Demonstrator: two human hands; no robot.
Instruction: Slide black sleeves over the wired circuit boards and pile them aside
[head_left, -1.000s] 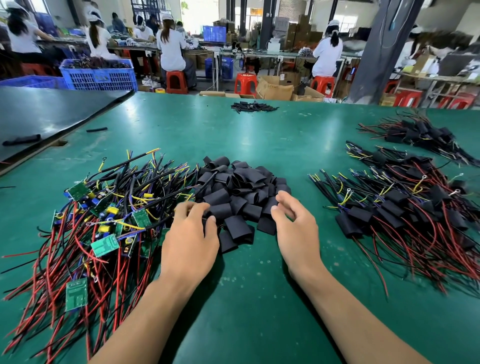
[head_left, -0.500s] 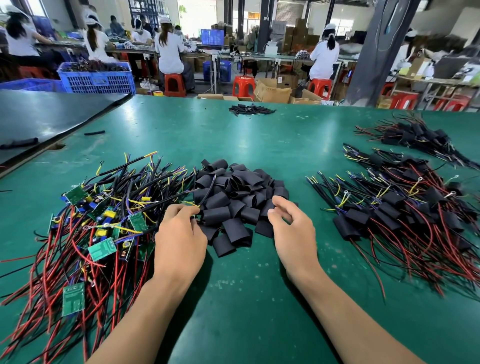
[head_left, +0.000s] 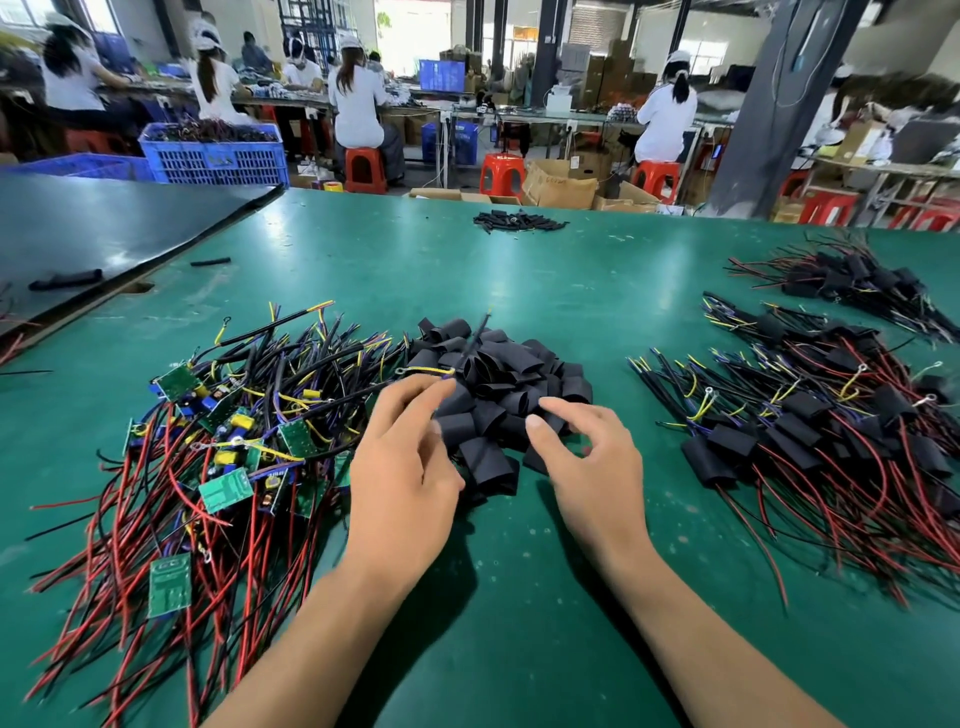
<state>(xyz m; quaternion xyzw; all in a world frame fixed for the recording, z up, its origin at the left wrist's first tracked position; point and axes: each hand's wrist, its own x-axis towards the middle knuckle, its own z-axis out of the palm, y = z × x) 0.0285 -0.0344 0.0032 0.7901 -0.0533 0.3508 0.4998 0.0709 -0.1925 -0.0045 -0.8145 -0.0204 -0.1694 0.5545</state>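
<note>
A heap of green circuit boards with red, black and yellow wires (head_left: 223, 467) lies on the left of the green table (head_left: 519, 623). The pile of loose black sleeves (head_left: 498, 395) sits in the middle. Sleeved boards (head_left: 810, 441) are piled on the right, with a second such pile (head_left: 852, 280) further back. My left hand (head_left: 400, 483) pinches a black and yellow wire bundle (head_left: 470, 348) that sticks up over the sleeve pile; its board is hidden under the hand. Just right of it, my right hand (head_left: 587, 467) hovers at the pile's near edge, fingers spread, holding nothing.
A small cluster of black sleeves (head_left: 517, 221) lies near the table's far edge. A dark table (head_left: 104, 228) adjoins on the left with two loose black tubes. Beyond are a blue crate (head_left: 218, 156), red stools, cardboard boxes and seated people at benches.
My left hand has risen from the wire heap, drawing a black and yellow wire bundle up over the sleeve pile. My right hand has lifted slightly and opened its fingers.
</note>
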